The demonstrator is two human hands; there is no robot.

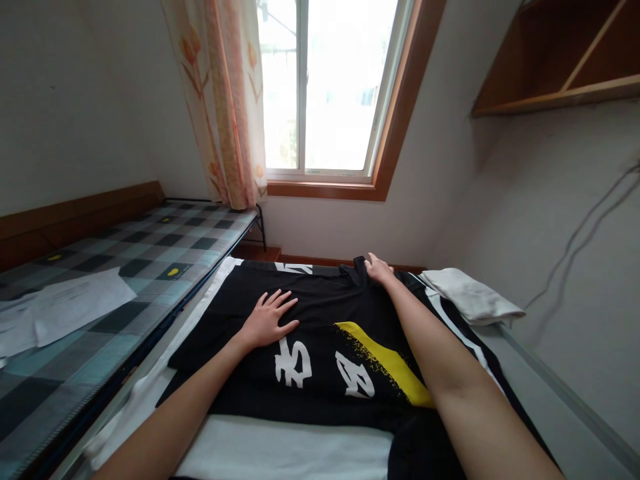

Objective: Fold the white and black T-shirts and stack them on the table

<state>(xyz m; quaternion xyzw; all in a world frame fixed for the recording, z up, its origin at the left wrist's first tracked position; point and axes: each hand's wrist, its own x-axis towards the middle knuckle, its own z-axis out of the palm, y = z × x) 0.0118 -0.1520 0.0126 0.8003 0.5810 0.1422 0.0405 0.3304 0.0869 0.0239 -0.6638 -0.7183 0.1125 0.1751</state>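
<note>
A black T-shirt (310, 313) with white lettering and a yellow slanted stripe lies spread out in front of me. My left hand (270, 319) rests flat on its middle, fingers spread. At the far right part of the shirt, my right hand (379, 269) is closed on the fabric, which is bunched and slightly raised beside the fingers. Under the shirt shows white cloth (290, 447), and more black cloth with white stripes (450, 320) lies to the right.
A bed with a checked mattress (200, 233) stands on the left, with white papers (83, 303) on it. A folded white cloth (473, 293) lies at the right by the wall. Behind are a curtain (225, 100) and window (345, 87); a wooden shelf (560, 97) hangs upper right.
</note>
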